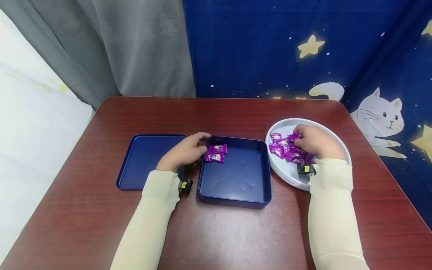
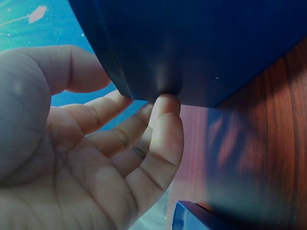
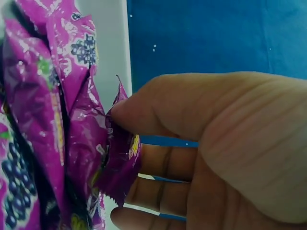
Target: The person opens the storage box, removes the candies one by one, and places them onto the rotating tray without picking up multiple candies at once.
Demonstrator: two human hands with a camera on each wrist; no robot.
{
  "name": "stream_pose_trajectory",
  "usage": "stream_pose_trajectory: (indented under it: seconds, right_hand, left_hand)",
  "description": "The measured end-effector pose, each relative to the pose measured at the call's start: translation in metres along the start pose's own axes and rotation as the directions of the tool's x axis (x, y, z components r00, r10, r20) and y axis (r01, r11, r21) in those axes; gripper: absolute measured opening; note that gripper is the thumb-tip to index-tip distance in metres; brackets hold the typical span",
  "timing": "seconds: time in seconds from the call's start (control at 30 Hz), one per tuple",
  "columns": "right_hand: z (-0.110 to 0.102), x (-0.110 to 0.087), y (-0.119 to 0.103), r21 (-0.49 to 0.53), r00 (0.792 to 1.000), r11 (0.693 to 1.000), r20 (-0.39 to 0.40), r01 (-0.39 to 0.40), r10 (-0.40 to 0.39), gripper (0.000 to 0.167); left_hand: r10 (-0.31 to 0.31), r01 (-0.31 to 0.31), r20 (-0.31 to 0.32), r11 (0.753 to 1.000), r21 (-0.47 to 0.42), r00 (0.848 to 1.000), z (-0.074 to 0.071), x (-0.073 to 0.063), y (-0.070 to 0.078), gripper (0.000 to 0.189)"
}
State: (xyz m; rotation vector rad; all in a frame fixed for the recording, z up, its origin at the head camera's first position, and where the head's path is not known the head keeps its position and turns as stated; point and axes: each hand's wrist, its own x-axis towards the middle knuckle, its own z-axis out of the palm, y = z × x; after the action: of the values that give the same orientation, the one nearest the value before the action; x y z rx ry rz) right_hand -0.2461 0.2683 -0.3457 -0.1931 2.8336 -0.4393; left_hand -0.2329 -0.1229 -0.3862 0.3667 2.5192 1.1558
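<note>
My left hand point(image 1: 187, 152) is at the far left corner of a shallow blue box point(image 1: 236, 205), thumb and curled fingertips against its edge and outer wall. The box wall point(image 2: 158, 52) fills much of the left wrist view. Inside the box, two purple-wrapped candies point(image 1: 216, 158) lie one behind the other along the left side. Over the round white tray point(image 1: 287, 179), my right hand point(image 1: 318, 142) pinches one purple candy point(image 3: 120, 163) between thumb and fingers. A pile of the same candies point(image 1: 285, 148), wrappers printed with dark grapes, lies in the tray beside those fingers.
A flat blue lid point(image 1: 141, 161) lies on the brown table point(image 1: 236, 240) left of the box, partly covered by my left hand. The white tray stands close to the box's right side. Grey and blue curtains point(image 1: 249, 48) hang behind the table's far edge.
</note>
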Motion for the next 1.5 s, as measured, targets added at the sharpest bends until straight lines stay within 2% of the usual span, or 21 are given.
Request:
stream_pose_trajectory:
  seconds: [0.2,0.47,0.7,0.97,1.23,1.5]
  right_hand:
    - [0.003,0.002,0.0,0.032,0.999,0.999,0.018,-0.029,0.029,0.041]
    - [0.0,0.0,-0.001,0.039,0.997,0.997,0.042,-0.062,0.06,0.048]
    - [-0.007,-0.006,-0.004,-0.002,0.999,0.999,0.009,-0.047,0.047,0.053]
    - [-0.018,-0.019,-0.02,0.02,0.997,0.996,-0.002,-0.081,0.081,0.068]
    - [-0.024,-0.031,-0.049,-0.008,0.998,1.0,-0.051,-0.027,0.026,0.073]
    - [-0.018,-0.036,-0.085,-0.087,0.992,0.994,-0.102,0.071,-0.079,0.063]
  left_hand:
    - [0.005,-0.005,0.004,1.0,-0.003,1.0,0.0,0.003,-0.002,0.046]
    - [0.003,-0.003,0.004,1.0,-0.005,1.0,-0.001,0.005,-0.003,0.046]
    - [0.01,-0.01,0.011,1.0,-0.008,1.0,-0.002,0.005,-0.003,0.046]
    - [0.015,-0.015,0.017,1.0,-0.01,1.0,-0.003,0.006,-0.004,0.046]
    - [0.015,-0.015,0.016,1.0,-0.008,1.0,-0.004,0.006,-0.003,0.046]
    - [0.009,-0.009,0.021,1.0,-0.019,1.0,-0.005,0.005,-0.002,0.046]
